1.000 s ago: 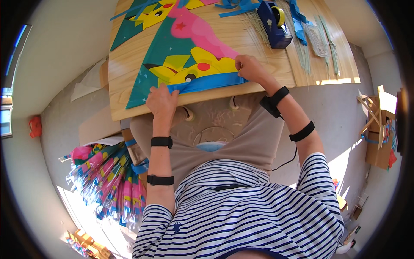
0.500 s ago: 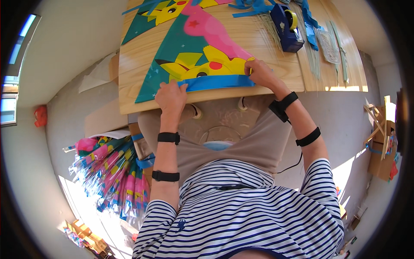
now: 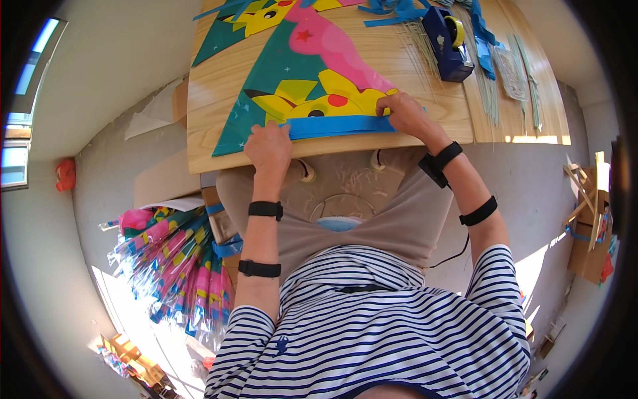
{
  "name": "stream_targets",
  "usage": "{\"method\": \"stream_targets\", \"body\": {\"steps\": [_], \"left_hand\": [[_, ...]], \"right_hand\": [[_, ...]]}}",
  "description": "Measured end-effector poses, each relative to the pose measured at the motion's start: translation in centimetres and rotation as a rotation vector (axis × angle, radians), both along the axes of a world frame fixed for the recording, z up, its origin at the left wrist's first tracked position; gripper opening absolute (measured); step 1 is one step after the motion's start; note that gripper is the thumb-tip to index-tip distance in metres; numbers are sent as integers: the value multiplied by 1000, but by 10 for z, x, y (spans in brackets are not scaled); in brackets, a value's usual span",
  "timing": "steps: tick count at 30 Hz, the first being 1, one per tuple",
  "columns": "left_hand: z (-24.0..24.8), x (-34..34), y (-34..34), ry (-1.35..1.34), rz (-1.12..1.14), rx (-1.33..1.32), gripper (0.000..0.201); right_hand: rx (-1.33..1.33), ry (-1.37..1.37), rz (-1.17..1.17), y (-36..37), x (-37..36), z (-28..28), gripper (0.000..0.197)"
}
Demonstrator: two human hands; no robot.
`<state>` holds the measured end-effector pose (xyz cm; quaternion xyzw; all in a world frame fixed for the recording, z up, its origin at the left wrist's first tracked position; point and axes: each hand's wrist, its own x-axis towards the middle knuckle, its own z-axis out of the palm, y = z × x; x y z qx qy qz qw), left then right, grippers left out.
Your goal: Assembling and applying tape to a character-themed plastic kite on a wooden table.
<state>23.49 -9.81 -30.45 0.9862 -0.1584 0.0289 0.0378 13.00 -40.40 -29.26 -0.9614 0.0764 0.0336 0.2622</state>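
Observation:
A thin printed sheet [image 3: 269, 73], like a kite sail in green, pink and yellow with a cartoon figure, lies on the wooden table. Along its near edge runs a blue fabric strip [image 3: 342, 126], held flat and fairly straight between my hands. My left hand [image 3: 269, 147] is closed on the strip's left end, close to the table's front edge. The fingers of my right hand [image 3: 405, 114] are closed on the strip toward its right end, over the sheet's yellow corner. My fingertips partly hide both grips.
Another printed sheet [image 3: 232, 30] lies at the table's far left. Far right are a dark blue tape dispenser [image 3: 448, 50], thin clear rods [image 3: 425, 50], blue strips [image 3: 482, 50] and a clear plastic bag [image 3: 510, 73]. Many wrapped colourful bundles [image 3: 176, 259] stand left of my leg.
Both hands keep their hold on the blue strip, with hardly any movement. The strip looks slightly flatter, and the whole view has shifted a little.

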Motion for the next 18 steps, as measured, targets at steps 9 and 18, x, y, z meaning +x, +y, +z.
{"method": "stream_targets", "body": {"steps": [9, 18], "left_hand": [[-5, 2, -6, -44, 31, 19, 43], [5, 3, -7, 48, 40, -4, 51]], "right_hand": [[-14, -17, 11, 1, -3, -2, 32], [-7, -29, 49, -3, -7, 1, 30]]}}
